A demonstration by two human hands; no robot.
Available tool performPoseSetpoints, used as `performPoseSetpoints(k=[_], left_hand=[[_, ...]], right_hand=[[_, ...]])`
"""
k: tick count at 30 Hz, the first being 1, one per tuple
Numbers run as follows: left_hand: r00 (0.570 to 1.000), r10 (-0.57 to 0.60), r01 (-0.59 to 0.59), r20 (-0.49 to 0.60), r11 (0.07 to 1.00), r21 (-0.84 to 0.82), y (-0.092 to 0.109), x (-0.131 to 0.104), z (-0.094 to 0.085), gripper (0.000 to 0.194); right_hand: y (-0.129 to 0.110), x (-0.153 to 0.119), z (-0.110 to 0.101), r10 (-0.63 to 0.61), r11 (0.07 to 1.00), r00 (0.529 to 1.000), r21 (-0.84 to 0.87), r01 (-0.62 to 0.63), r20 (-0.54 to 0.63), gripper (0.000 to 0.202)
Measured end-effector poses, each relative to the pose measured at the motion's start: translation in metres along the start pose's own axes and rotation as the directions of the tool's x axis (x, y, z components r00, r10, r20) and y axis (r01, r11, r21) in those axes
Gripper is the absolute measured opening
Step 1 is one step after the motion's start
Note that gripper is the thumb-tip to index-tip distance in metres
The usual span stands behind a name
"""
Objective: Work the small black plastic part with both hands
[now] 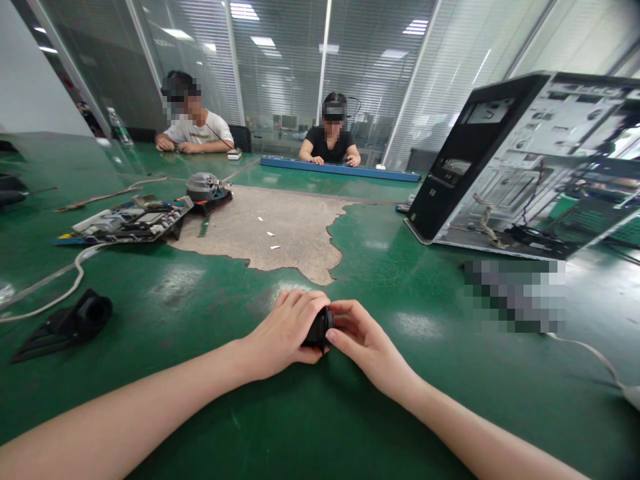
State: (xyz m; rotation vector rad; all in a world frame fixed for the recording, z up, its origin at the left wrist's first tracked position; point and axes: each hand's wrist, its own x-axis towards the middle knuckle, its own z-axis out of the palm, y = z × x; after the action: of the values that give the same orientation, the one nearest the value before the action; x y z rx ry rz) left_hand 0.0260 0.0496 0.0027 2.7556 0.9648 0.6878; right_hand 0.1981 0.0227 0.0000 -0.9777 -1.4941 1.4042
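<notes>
Both hands meet over the green table around a small black part (316,332), mostly hidden by fingers, so its kind does not show. My left hand (290,325) wraps over it from the left, fingers on top and thumb below. From the right, my right hand (361,340) grips its rounded end between thumb and fingers. Further left lies a black plastic piece (70,323) with a round opening and a slatted, tapering end.
A green table (210,413) bears a torn brown sheet (280,230), a circuit board (133,219), a grey round device (205,187) and a pale cable (77,270). An open computer case (465,160) stands right. Two people sit opposite behind a long blue bar (340,169).
</notes>
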Motion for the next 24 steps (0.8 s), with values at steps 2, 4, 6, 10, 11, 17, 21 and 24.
performPoseSetpoints(k=[2, 4, 6, 10, 11, 17, 21, 24], left_hand=[[1.0, -0.002, 0.002, -0.011, 1.0, 0.001, -0.0003, -0.0001, 0.0004, 0.059], [1.0, -0.005, 0.005, -0.006, 1.0, 0.001, -0.0005, 0.0001, 0.0, 0.058], [1.0, -0.008, 0.008, 0.009, 1.0, 0.001, -0.0003, 0.0004, -0.0013, 0.056], [1.0, -0.005, 0.005, 0.006, 1.0, -0.003, 0.0, 0.0005, -0.0022, 0.055], [1.0, -0.003, 0.003, -0.003, 1.0, -0.006, -0.0001, 0.0004, -0.0016, 0.055], [1.0, -0.003, 0.003, -0.02, 1.0, -0.004, -0.0017, -0.0002, 0.0023, 0.058], [1.0, -0.008, 0.008, -0.015, 1.0, -0.003, -0.0018, 0.0, 0.0019, 0.058], [1.0, -0.01, 0.01, -0.006, 1.0, -0.006, -0.0015, -0.0002, 0.0014, 0.057]], right_hand=[[-0.0011, -0.0004, -0.0004, 0.0, 1.0, 1.0, -0.006, 0.0, 0.028, 0.024], [-0.0014, -0.0011, -0.0008, -0.015, 1.0, 0.999, -0.007, 0.015, 0.043, 0.025], [-0.0009, -0.0016, -0.0008, -0.036, 0.999, 0.998, -0.005, 0.036, 0.049, 0.026], [0.0007, -0.002, -0.0003, -0.037, 0.999, 0.999, 0.033, 0.036, 0.035, 0.019], [0.001, -0.0021, -0.0001, -0.037, 0.998, 0.999, 0.045, 0.036, 0.029, 0.019], [-0.0002, -0.0018, 0.0001, -0.015, 1.0, 1.0, 0.015, 0.015, 0.001, 0.026], [-0.0014, -0.0012, -0.0001, 0.02, 1.0, 1.0, 0.001, -0.02, -0.003, 0.028], [-0.0007, -0.0015, -0.0004, 0.005, 1.0, 1.0, 0.017, -0.005, 0.024, 0.027]])
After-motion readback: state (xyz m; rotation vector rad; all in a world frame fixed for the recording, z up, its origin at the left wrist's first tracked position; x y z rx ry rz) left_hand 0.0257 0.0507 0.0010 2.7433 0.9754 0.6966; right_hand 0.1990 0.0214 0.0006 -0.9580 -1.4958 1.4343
